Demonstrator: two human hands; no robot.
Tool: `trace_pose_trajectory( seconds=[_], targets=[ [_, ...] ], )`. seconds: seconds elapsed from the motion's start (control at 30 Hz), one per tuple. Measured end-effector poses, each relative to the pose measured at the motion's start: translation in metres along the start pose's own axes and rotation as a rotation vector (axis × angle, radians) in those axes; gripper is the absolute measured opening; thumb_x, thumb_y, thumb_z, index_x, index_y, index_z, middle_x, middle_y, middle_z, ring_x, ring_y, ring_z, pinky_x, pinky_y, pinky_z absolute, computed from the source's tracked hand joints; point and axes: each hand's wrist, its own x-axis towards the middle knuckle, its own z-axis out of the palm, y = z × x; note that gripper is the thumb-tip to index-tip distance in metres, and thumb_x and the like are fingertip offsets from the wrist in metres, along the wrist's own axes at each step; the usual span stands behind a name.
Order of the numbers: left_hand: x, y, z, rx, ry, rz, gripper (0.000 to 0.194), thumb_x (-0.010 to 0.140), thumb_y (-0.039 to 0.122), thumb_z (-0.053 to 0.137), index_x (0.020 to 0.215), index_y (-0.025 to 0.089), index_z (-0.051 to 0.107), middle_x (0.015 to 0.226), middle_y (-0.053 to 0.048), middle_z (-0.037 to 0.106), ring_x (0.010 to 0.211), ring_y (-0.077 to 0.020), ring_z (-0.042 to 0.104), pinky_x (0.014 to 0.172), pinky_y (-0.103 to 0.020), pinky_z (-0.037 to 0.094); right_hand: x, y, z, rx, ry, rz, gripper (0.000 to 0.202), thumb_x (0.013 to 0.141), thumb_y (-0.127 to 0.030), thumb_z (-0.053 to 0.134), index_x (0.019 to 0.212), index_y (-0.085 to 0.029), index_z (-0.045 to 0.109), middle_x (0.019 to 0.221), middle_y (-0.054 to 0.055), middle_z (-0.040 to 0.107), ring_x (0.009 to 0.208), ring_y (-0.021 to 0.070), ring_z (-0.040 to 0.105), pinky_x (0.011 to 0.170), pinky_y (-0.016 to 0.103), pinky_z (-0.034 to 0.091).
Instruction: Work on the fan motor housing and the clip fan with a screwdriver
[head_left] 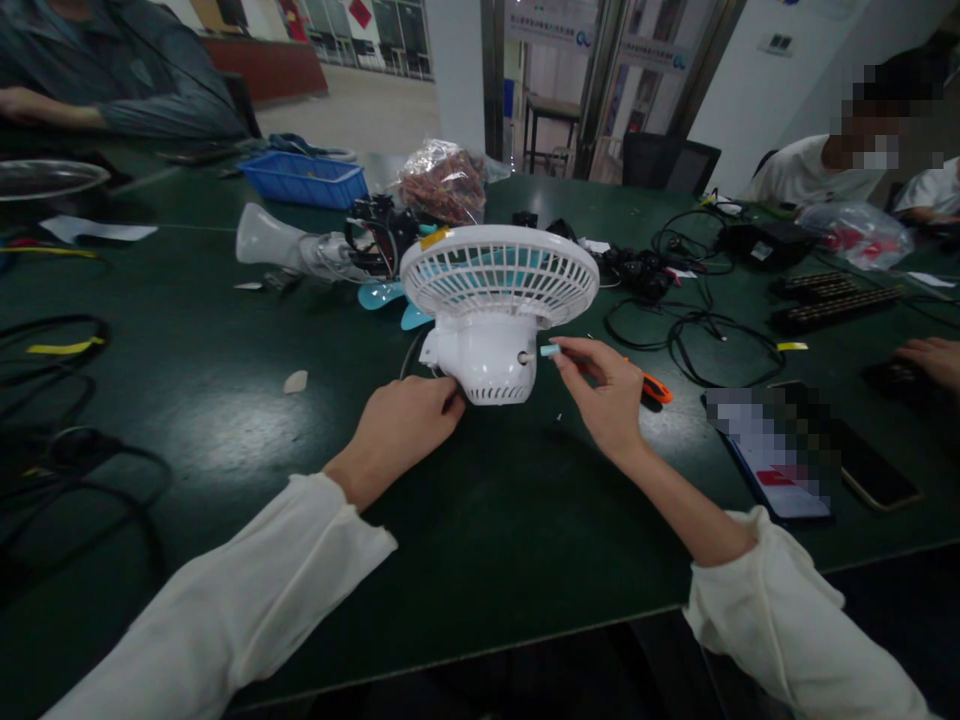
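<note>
The white fan head (487, 365) sits on the dark green table (465, 560) right in front of you, its round grille (499, 238) on the far side and its motor housing toward you. Your right hand (613, 405) has thumb and fingertips closed on a small pale blue piece (550, 351), held just beside the short stem (524, 358) on the housing's side. Your left hand (409, 430) is curled against the housing's lower left; whether those fingers grip anything is hidden, so I cannot tell. That matters, because the rounded housing could roll or swivel under a sideways push if your left hand only rests there. The blue piece is small and pinched near its end, so meeting the stem off-line could tip it or make it pop out of your fingers (and a part that tiny could easily get lost on a table this crowded). If it dropped, it might land by the orange tool (658, 388) behind your right hand, where your own fingers would block your view.
</note>
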Motion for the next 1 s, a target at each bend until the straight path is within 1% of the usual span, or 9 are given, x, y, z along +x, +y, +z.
trace_pose_trajectory(
  seconds=[0.17, 0.3, 0.47, 0.7, 0.9, 1.0],
  targets=[
    [0.0001, -0.0004, 0.0005, -0.008, 0.006, -0.002, 0.041, 0.089, 0.039, 0.033, 0.090, 0.018, 0.068, 0.086, -0.011, 0.071, 0.075, -0.0251, 0.067, 0.065, -0.034, 0.049, -0.0006, 0.0004, 0.0006, 0.006, -0.054, 0.010, 0.019, 0.086, -0.023, 0.059, 0.101, -0.025, 0.070, 0.097, 0.002, 0.072, 0.088, 0.0172, 0.068, 0.079, 0.034, 0.059],
    [0.0001, -0.0007, 0.0004, -0.018, -0.003, -0.006, 0.040, 0.089, 0.039, 0.034, 0.088, 0.018, 0.068, 0.087, -0.011, 0.071, 0.073, -0.0250, 0.067, 0.064, -0.034, 0.049, -0.0016, 0.0009, 0.0023, 0.029, -0.063, 0.035, 0.019, 0.086, -0.024, 0.060, 0.102, -0.025, 0.070, 0.098, 0.002, 0.073, 0.087, 0.0173, 0.069, 0.080, 0.035, 0.059],
    [0.0003, -0.0012, 0.0021, 0.000, 0.010, 0.006, 0.039, 0.089, 0.039, 0.034, 0.089, 0.019, 0.068, 0.088, -0.010, 0.071, 0.076, -0.0263, 0.068, 0.066, -0.035, 0.050, -0.0010, 0.0018, 0.0029, 0.031, -0.070, 0.059, 0.020, 0.086, -0.025, 0.060, 0.102, -0.025, 0.071, 0.098, 0.003, 0.073, 0.087, 0.0177, 0.070, 0.081, 0.035, 0.059],
    [0.0009, -0.0006, 0.0024, 0.004, 0.016, 0.001, 0.039, 0.089, 0.038, 0.033, 0.087, 0.018, 0.067, 0.087, -0.011, 0.071, 0.076, -0.0266, 0.068, 0.063, -0.035, 0.048, 0.0016, 0.0007, 0.0009, -0.015, -0.073, -0.026, 0.019, 0.088, -0.024, 0.059, 0.103, -0.025, 0.071, 0.097, 0.002, 0.073, 0.086, 0.0171, 0.069, 0.078, 0.033, 0.059],
    [0.0004, -0.0009, 0.0015, 0.007, 0.006, 0.007, 0.038, 0.089, 0.038, 0.033, 0.087, 0.019, 0.067, 0.086, -0.010, 0.071, 0.076, -0.0253, 0.068, 0.062, -0.033, 0.048, 0.0008, -0.0025, -0.0013, -0.066, -0.106, -0.047, 0.021, 0.089, -0.024, 0.057, 0.105, -0.026, 0.070, 0.101, 0.002, 0.073, 0.089, 0.0181, 0.069, 0.079, 0.035, 0.059],
    [-0.0001, -0.0011, 0.0017, 0.001, 0.008, 0.009, 0.039, 0.090, 0.038, 0.033, 0.088, 0.019, 0.067, 0.086, -0.010, 0.071, 0.076, -0.0255, 0.067, 0.063, -0.034, 0.048, 0.0004, -0.0027, -0.0013, -0.062, -0.103, -0.059, 0.021, 0.089, -0.024, 0.058, 0.105, -0.026, 0.070, 0.101, 0.002, 0.073, 0.088, 0.0175, 0.069, 0.077, 0.034, 0.060]
  ],
)
